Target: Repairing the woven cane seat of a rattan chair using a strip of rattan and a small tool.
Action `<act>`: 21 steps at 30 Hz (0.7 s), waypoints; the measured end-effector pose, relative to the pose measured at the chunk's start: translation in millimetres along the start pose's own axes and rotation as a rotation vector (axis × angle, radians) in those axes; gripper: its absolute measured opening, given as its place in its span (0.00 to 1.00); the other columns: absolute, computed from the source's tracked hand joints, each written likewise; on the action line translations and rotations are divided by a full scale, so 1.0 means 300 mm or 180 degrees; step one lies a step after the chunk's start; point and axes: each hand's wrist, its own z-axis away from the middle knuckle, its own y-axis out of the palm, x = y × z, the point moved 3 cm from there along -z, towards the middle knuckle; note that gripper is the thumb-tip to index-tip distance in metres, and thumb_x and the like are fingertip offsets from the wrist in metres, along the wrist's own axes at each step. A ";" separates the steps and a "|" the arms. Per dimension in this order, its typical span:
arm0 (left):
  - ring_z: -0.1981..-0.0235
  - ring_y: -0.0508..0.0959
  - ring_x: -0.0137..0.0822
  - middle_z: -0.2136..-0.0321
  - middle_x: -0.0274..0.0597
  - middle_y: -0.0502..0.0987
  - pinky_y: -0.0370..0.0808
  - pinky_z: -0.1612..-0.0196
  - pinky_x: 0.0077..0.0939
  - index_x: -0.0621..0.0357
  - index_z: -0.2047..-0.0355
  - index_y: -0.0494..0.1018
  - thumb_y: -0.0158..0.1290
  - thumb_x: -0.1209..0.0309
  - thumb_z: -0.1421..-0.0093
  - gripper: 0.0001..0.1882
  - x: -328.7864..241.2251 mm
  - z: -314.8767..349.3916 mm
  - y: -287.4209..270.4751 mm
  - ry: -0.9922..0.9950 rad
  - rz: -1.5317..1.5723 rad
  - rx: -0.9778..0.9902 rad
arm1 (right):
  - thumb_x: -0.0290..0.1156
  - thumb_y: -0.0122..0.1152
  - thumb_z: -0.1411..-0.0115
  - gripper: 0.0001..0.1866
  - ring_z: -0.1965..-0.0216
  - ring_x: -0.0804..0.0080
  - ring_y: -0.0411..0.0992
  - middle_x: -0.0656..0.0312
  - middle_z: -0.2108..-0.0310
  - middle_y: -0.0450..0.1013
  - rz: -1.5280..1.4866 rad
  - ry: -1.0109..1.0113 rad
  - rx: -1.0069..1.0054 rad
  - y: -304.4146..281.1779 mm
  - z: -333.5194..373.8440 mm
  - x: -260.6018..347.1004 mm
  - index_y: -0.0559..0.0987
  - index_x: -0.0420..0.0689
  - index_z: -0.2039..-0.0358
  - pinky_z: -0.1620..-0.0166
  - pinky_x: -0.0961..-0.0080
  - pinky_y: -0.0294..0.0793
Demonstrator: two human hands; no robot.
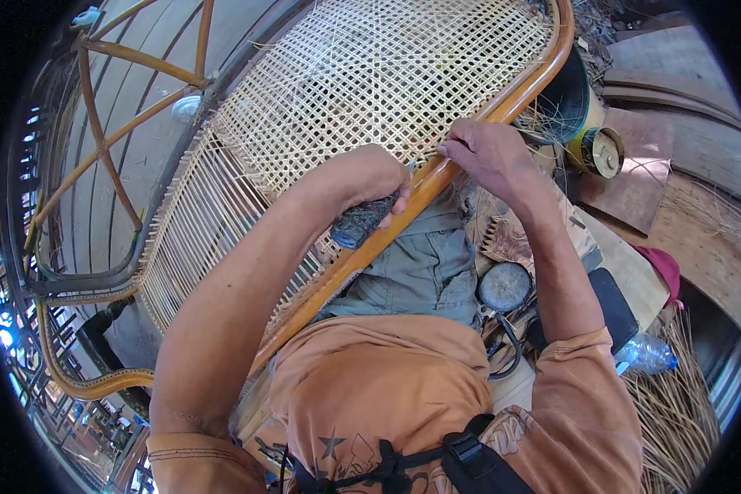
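With the upper cane panel [379, 74] woven and the lower strands [214, 222] still unlaced, our left hand [370, 185] grips a dark-handled tool [361, 221] while our right hand [486, 152] pinches cane at the frame [436, 177].

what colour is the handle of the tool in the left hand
Dark grey-black, rough-textured handle, held in the left hand; seen in the head view.

Open woven cane panel [370, 74] lies free above both hands, while the curved orange rattan frame rail [469, 140] and cluttered round tins [603, 151] crowd the right side.
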 end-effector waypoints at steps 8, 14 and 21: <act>0.87 0.70 0.34 0.86 0.41 0.72 0.68 0.82 0.31 0.59 0.81 0.71 0.42 0.74 0.48 0.09 -0.020 -0.073 -0.035 -0.0111 -0.0959 0.0336 | 0.41 0.54 0.44 0.14 0.75 0.53 0.72 0.50 0.79 0.71 -0.0068 0.0028 0.0015 -0.002 0.000 0.003 0.75 0.41 0.72 0.70 0.65 0.69; 0.85 0.71 0.34 0.85 0.40 0.72 0.68 0.80 0.34 0.58 0.81 0.73 0.43 0.73 0.49 0.09 -0.036 -0.063 -0.021 -0.0033 -0.1313 0.0660 | 0.41 0.53 0.43 0.15 0.72 0.51 0.72 0.49 0.77 0.72 -0.0140 0.0066 0.0025 0.006 0.008 -0.008 0.75 0.41 0.72 0.68 0.61 0.70; 0.87 0.72 0.32 0.84 0.41 0.73 0.69 0.82 0.27 0.63 0.80 0.71 0.42 0.75 0.47 0.09 0.006 -0.008 0.017 0.0094 0.0104 -0.0147 | 0.42 0.52 0.43 0.15 0.70 0.49 0.73 0.48 0.76 0.73 -0.0071 0.0031 0.0051 0.002 -0.001 0.003 0.74 0.41 0.73 0.66 0.58 0.70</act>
